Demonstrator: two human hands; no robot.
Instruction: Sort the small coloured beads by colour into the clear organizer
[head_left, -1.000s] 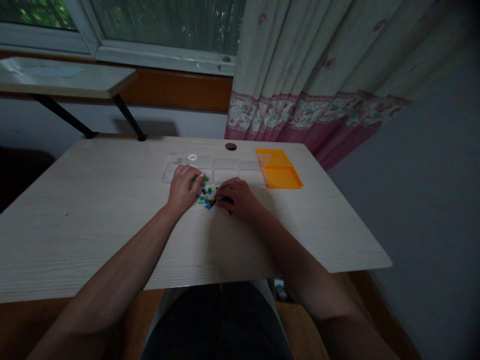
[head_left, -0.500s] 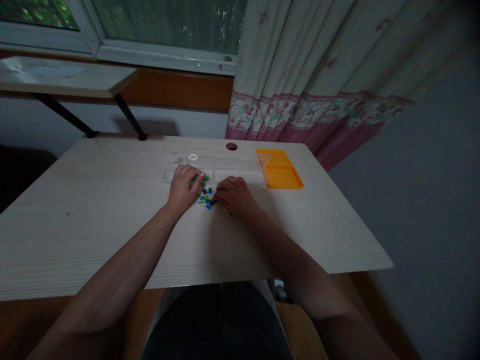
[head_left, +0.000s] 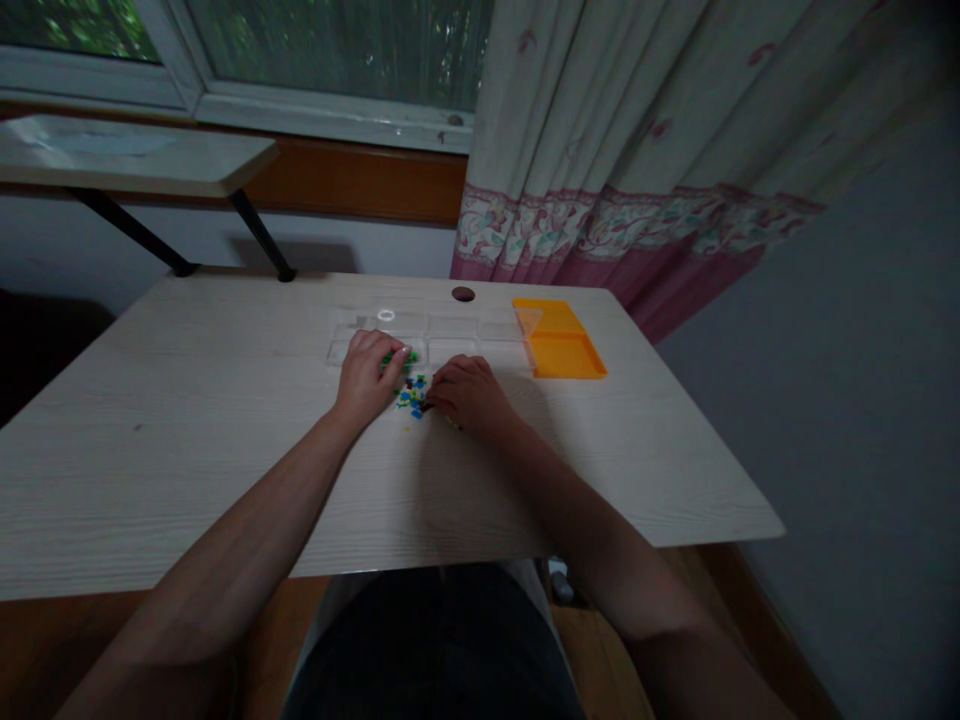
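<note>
Small toy bricks (head_left: 411, 396) in blue, green, yellow and dark colours lie in a loose pile on the table, between my two hands. My left hand (head_left: 367, 368) rests over the near edge of the clear compartment tray (head_left: 453, 348), its thumb stretched apart from its fingers. Green pieces (head_left: 405, 358) show in the tray beside that thumb. At the right side of the pile is my right hand (head_left: 472, 393), with its fingers curled down and pressed together. Whatever lies between those fingertips is hidden.
An open orange case (head_left: 566, 355) touches the tray's right end. Behind the tray is a round hole (head_left: 463, 294) in the table (head_left: 225, 450). A raised shelf (head_left: 135, 155) on black legs stands at the back left. A curtain (head_left: 600, 150) hangs behind.
My right hand's fingers have shifted slightly over the edge of the pile. My left hand, the tray and the orange case stay where they were.
</note>
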